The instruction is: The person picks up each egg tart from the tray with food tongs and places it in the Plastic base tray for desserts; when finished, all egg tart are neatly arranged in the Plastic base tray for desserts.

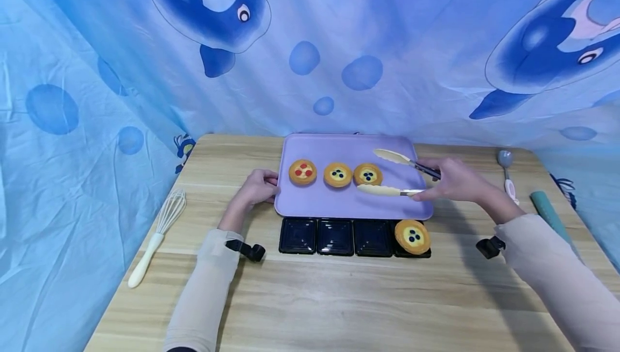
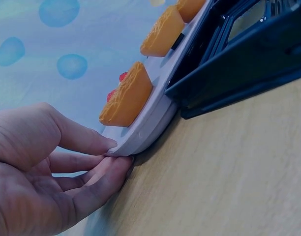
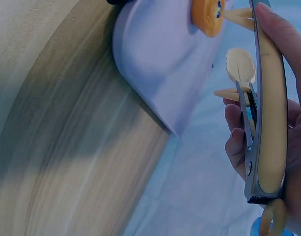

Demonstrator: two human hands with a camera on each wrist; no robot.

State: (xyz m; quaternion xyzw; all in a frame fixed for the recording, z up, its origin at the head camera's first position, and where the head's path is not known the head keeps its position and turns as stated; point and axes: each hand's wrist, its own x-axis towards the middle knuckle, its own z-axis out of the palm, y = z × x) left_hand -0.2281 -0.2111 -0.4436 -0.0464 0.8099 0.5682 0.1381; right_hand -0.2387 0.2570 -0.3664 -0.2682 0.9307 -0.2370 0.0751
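Note:
My left hand [image 1: 258, 188] pinches the left rim of a lilac tray [image 1: 319, 204] between thumb and fingers. Three toy egg tarts sit in a row on it: a red-dotted tart [image 1: 302, 172], a blueberry tart [image 1: 337, 175] in the middle and another blueberry tart [image 1: 368, 173] at the right. In my right hand [image 1: 457, 180] are food tongs [image 3: 271, 113] with cream scalloped tips. Their arms are spread over the tray's right half, the near tip overlapping the right tart's lower edge in the head view. Nothing is gripped between the tips.
A black compartment tray [image 1: 335, 236] lies along the lilac tray's front edge, with a blueberry tart [image 1: 413, 237] in its rightmost compartment. A whisk [image 1: 157, 239] lies at the left; a spoon [image 1: 506, 169] and a teal cylinder [image 1: 549, 215] are at the right. A blue curtain hangs behind.

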